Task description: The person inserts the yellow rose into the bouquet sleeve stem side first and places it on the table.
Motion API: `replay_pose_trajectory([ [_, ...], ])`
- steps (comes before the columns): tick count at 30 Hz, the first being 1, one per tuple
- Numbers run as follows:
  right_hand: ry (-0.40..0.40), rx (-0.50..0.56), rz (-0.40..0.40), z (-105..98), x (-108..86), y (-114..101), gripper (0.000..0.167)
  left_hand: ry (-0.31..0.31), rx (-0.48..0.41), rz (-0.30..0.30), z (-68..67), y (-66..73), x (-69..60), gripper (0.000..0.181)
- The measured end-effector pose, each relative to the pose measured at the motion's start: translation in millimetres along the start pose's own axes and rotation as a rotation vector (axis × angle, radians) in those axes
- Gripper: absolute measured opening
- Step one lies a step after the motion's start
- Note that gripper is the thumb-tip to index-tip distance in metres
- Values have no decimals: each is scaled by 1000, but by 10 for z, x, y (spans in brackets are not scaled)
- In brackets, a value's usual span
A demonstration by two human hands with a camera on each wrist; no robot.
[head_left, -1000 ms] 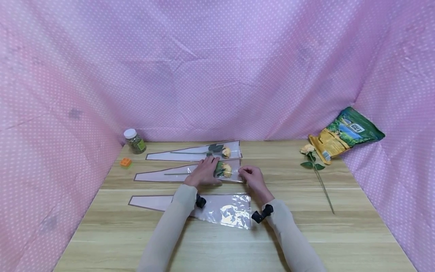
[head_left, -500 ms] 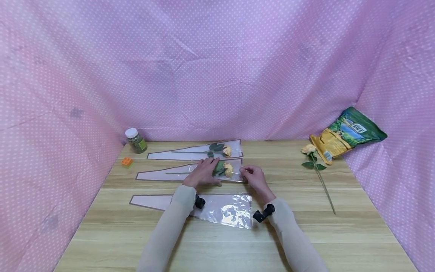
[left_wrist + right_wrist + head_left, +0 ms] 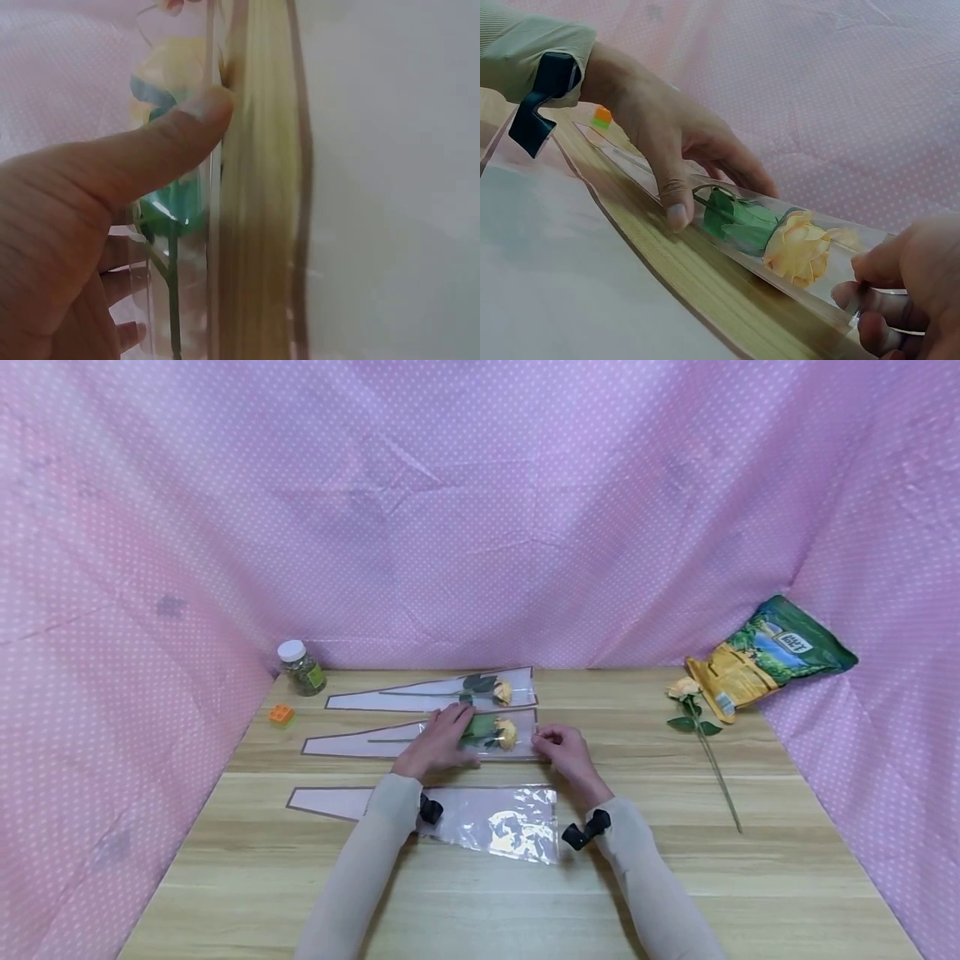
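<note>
The middle clear flower sleeve (image 3: 330, 746) lies flat with a yellow rose (image 3: 507, 735) inside, its bloom near the wide right end. Across the sleeve, over the stem and leaves, rests my left hand (image 3: 441, 745), fingers spread; in the left wrist view its thumb (image 3: 202, 109) lies along the sleeve's near edge. My right hand (image 3: 567, 756) pinches the sleeve's right end between thumb and fingers, and the right wrist view shows this hand (image 3: 922, 277) just beyond the rose (image 3: 799, 251). Part of the stem is hidden under my left hand.
Behind lies another sleeve (image 3: 352, 702) with a rose; in front, a flat sleeve (image 3: 480, 818) with no flower. A loose rose (image 3: 708, 752) and a green-yellow bag (image 3: 780, 647) are at right. A jar (image 3: 303, 672) and orange block (image 3: 281, 715) stand at left.
My left hand has slid a little to the left along the middle sleeve, showing more of the rose's leaves. My right hand keeps its pinch at the sleeve's end.
</note>
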State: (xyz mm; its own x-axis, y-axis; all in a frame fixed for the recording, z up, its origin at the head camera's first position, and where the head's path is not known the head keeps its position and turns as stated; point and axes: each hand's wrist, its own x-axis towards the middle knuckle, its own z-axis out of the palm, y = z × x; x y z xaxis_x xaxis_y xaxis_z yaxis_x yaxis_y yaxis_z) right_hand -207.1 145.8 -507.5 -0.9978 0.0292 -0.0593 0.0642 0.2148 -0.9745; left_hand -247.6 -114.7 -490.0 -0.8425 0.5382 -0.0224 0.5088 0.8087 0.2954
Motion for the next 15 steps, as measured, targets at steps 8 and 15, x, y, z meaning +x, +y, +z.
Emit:
replay_pose_trajectory([
  [8, 17, -12, 41, -7, 9, -19, 17, -55, 5, -14, -2, -23, -17, 98],
  [15, 38, -17, 49, -20, 7, -10, 19, -75, -3, -19, -6, 12, -18, 97],
])
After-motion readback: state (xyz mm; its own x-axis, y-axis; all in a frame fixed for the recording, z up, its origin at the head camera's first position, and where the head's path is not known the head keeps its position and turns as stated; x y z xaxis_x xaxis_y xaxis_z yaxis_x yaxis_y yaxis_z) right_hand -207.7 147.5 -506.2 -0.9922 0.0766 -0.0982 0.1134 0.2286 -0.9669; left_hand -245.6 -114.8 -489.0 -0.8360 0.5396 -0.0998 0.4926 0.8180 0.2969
